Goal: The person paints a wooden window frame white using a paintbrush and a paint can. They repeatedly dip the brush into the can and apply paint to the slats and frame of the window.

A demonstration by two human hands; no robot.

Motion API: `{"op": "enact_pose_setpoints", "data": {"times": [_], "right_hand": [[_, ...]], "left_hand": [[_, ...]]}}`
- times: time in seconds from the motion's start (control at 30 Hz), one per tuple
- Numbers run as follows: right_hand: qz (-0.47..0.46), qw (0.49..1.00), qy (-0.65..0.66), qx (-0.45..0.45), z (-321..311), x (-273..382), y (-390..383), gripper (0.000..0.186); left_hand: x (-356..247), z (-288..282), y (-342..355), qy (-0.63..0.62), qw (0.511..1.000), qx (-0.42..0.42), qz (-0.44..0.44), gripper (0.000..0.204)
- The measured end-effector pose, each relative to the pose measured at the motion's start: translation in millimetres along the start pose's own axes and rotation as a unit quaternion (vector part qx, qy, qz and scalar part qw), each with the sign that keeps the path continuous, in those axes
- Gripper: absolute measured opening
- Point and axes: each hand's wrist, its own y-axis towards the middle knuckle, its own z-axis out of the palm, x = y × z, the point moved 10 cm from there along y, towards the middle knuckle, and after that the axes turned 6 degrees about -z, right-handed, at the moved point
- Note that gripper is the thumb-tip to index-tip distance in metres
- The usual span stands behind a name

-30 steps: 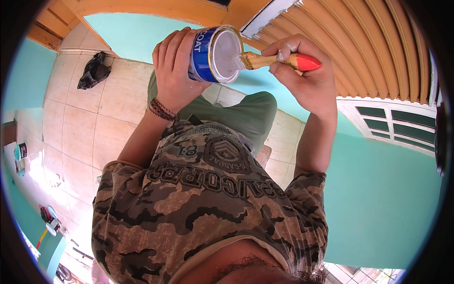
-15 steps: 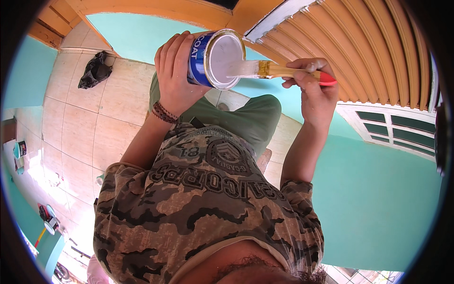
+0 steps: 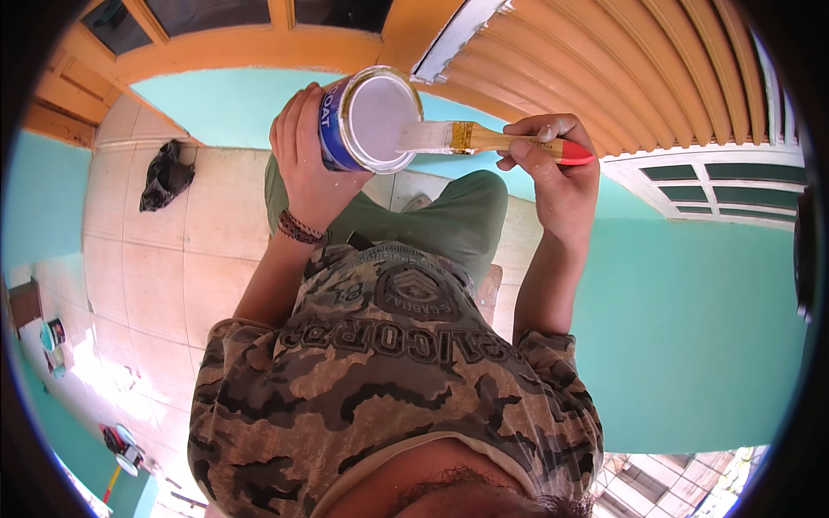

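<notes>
My left hand [image 3: 304, 148] is wrapped round the side of a blue paint can [image 3: 335, 125], which is tilted so its open mouth faces to the right. White paint [image 3: 377, 119] shows inside the can's gold rim. Between the thumb and fingers of my right hand [image 3: 557, 164] is a paintbrush [image 3: 492, 141] with a wooden handle and a red end. The brush lies almost level, its white-coated bristles [image 3: 426, 136] reaching over the can's rim, with the tips at the paint. Whether they touch it I cannot tell.
Orange slatted shutters [image 3: 622, 78] with a white-painted edge rise at the upper right, above a white-framed window [image 3: 721, 192]. A turquoise wall [image 3: 682, 328] runs down the right. A black plastic bag [image 3: 167, 177] lies on the tiled floor [image 3: 147, 285]; several containers stand far left.
In the picture, the can, brush and both hands sit a little further left and lower, as the view has shifted. The brush is still at the can's mouth.
</notes>
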Motion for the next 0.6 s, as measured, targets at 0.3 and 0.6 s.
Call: {"op": "enact_pose_setpoints", "data": {"times": [0.3, 0.6], "right_hand": [[0.045, 0.995, 0.05, -0.07, -6, -14, -11, 0.022], [-0.035, 0.997, -0.055, -0.038, -11, 13, -20, 0.024]], "left_hand": [[-10, 17, 16, -0.045, 0.995, 0.089, -0.009, 0.104], [-12, 56, 20, -0.119, 0.975, 0.189, -0.009, 0.109]]}}
